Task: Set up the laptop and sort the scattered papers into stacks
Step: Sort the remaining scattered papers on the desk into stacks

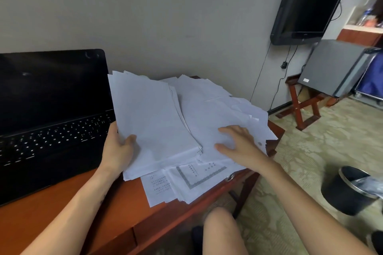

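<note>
two hands on the paper, each doing a different job. the left hand grips the near left edge of a gathered stack, thumb on top and fingers tucked under, so it tilts up a bit off the pile. my guess is that's the sorted bundle, held this way so the sheets stay squared. the right hand lies flat with fingers spread on the loose papers just beside the stack. it's pressing rather than gripping anything, probably to pin a sheet before sliding it over. the loose ones fan across the right end of the bench at all angles, and some hang past the edge. a few printed sheets poke out from under the stack at the near edge, one with a decorative border.

the laptop sits open on the left of the bench, screen dark, keys lit, with the stack right up against its right edge. that part looks mostly handled. sorting looks early: one bundle, lots of mess. overhanging sheets could slip to the floor if nudged.
</note>
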